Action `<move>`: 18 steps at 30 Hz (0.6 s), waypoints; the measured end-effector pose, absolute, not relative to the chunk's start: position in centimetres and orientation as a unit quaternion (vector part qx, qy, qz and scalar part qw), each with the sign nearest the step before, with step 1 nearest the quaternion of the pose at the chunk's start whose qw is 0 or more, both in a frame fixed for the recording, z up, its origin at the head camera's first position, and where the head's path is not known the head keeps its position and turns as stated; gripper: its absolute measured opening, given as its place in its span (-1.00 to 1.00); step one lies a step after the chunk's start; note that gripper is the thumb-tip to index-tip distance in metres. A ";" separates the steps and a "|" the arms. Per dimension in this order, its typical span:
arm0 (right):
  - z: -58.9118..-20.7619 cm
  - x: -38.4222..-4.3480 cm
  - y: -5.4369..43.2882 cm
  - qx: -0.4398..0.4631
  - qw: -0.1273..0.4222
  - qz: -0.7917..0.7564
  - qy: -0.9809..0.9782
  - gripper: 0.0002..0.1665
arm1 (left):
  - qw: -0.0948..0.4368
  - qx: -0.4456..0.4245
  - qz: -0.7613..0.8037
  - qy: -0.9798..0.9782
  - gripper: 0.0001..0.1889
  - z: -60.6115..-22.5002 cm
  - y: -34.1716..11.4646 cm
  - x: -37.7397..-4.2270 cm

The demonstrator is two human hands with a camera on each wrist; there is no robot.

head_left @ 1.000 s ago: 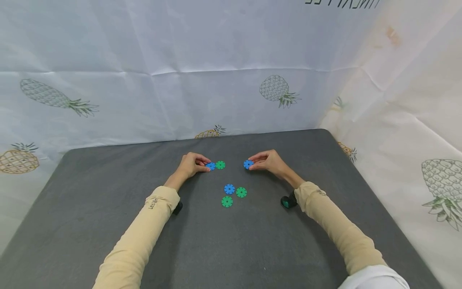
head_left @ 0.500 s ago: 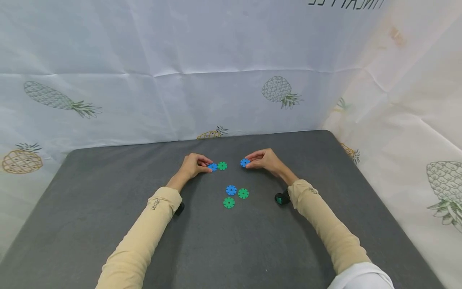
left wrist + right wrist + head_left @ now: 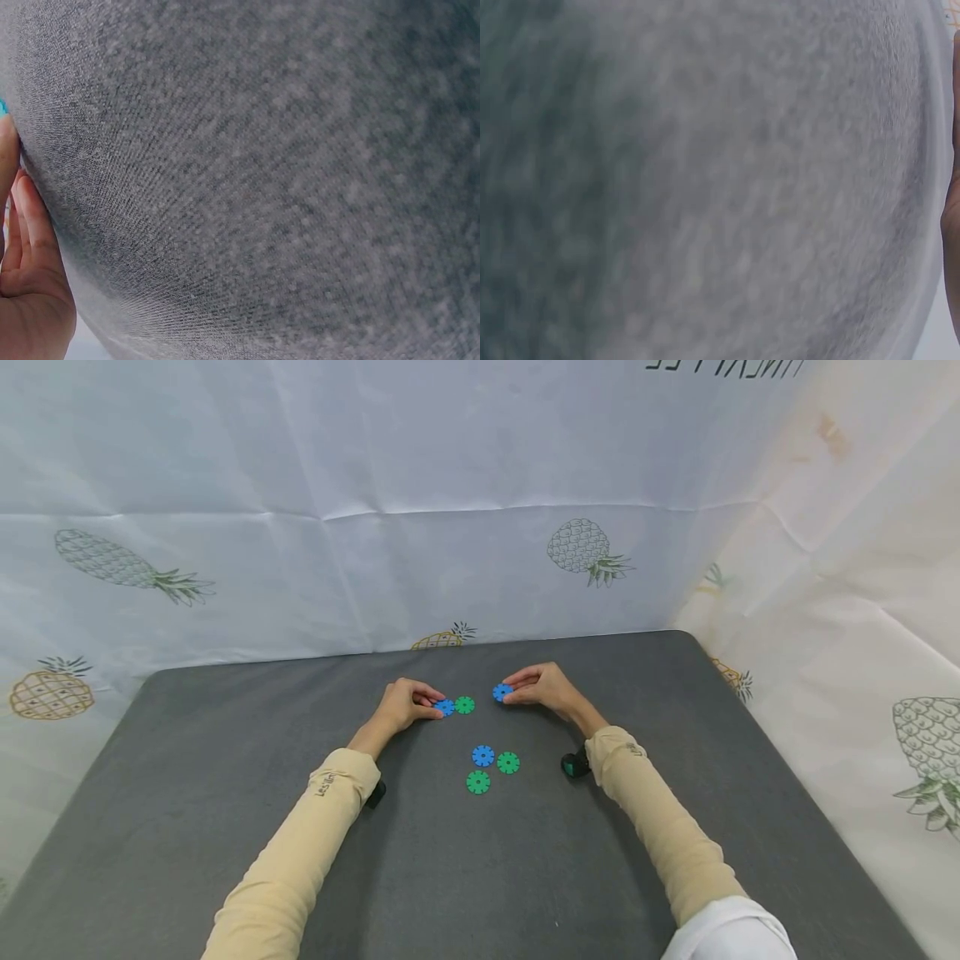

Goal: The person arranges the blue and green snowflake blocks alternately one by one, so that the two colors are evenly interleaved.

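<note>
In the head view my left hand (image 3: 402, 705) pinches a blue notched disc (image 3: 446, 707) between thumb and fingers. Against that disc's right side is a green notched disc (image 3: 465, 705); whether the two are slotted together is too small to tell. Off to the right, my right hand (image 3: 550, 688) pinches another blue notched disc (image 3: 502, 692), apart from the green one. The left wrist view catches part of the left hand (image 3: 34, 277) and a sliver of blue at its edge. Only a strip of the right hand (image 3: 951, 225) shows in the right wrist view.
Closer to me on the dark grey table (image 3: 450, 877) lie a loose blue disc (image 3: 483, 756) and two green discs, one on the right (image 3: 508, 763) and one nearer (image 3: 477, 782). A white pineapple-print cloth (image 3: 480, 568) hangs behind the table and along its right side.
My right hand has moved left and slightly away from me with its blue disc, closer to the green disc. The left hand keeps its pinch in nearly the same place.
</note>
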State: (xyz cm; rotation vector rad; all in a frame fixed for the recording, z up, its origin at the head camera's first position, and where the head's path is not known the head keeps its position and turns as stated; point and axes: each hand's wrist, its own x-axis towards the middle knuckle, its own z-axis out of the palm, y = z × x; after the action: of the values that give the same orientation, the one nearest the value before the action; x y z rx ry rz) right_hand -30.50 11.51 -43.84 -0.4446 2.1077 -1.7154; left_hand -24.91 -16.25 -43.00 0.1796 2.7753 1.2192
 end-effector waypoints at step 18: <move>-43.8 -30.4 9.3 -0.164 0.193 -0.599 0.759 -0.66 | 0.049 0.058 0.400 0.914 -0.74 -42.8 -16.3 -24.8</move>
State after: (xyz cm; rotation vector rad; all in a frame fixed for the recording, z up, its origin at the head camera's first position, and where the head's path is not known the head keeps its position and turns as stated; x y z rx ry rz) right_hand -30.40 9.30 -43.83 -0.4595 2.1306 -1.6812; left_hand -24.82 -16.27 -42.83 0.1753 2.7834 1.2173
